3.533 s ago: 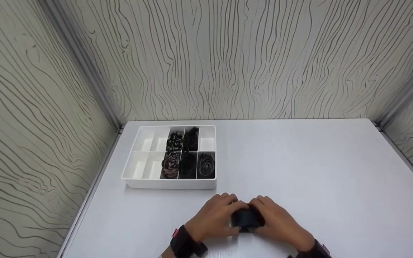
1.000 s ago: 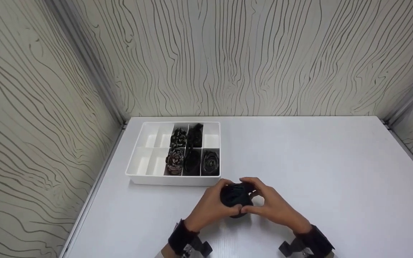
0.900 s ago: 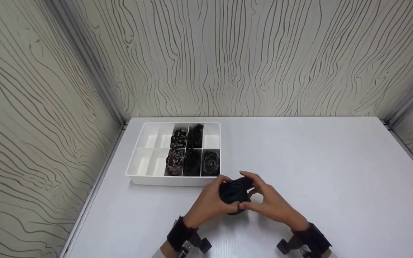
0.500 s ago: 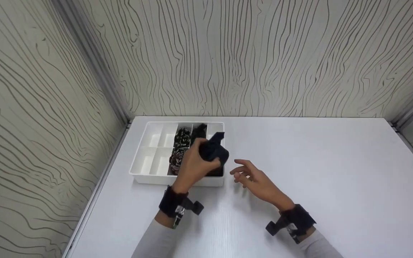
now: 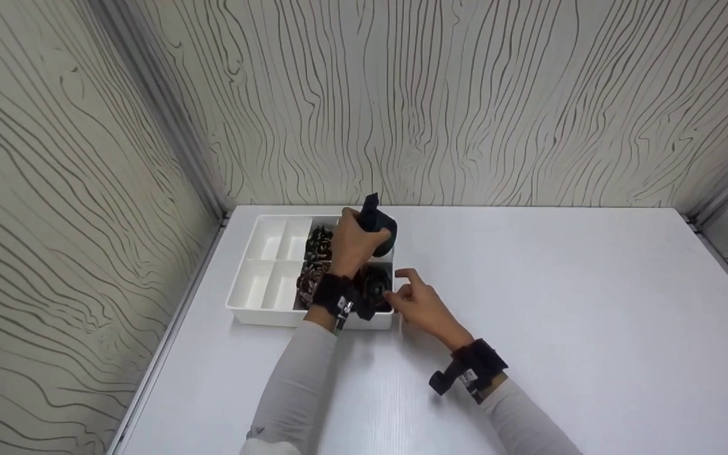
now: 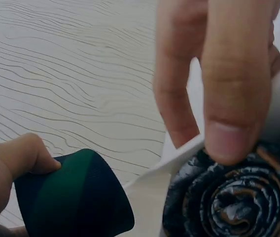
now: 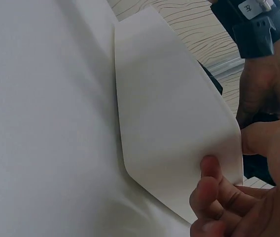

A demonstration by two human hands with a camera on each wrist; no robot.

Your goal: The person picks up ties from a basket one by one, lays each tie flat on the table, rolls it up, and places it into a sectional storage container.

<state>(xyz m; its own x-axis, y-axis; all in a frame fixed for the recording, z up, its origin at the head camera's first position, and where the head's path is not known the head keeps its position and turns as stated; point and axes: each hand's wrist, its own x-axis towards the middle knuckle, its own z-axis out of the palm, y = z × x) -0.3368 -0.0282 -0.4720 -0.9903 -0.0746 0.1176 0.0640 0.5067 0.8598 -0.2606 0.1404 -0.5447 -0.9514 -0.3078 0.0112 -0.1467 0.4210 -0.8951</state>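
My left hand grips a rolled necktie over the back right compartment of the white divided box. The tie's loose end sticks up. In the left wrist view, the rolled tie shows navy and green bands. My right hand holds the box's right wall, fingers outside and thumb over the rim. In the left wrist view, that thumb lies at the edge of a dark patterned rolled tie in the front right compartment. The right wrist view shows fingertips against the box's outer wall.
More dark patterned rolls, a back one and a front one, sit in the middle compartments. The left compartments are bare. White table spreads right of the box, with wood-patterned panels behind and at the sides.
Both hands first worked the tie at the table's front. The left hand then carried it to the box and on to its back right corner. The right hand let go and moved to the box's right wall.
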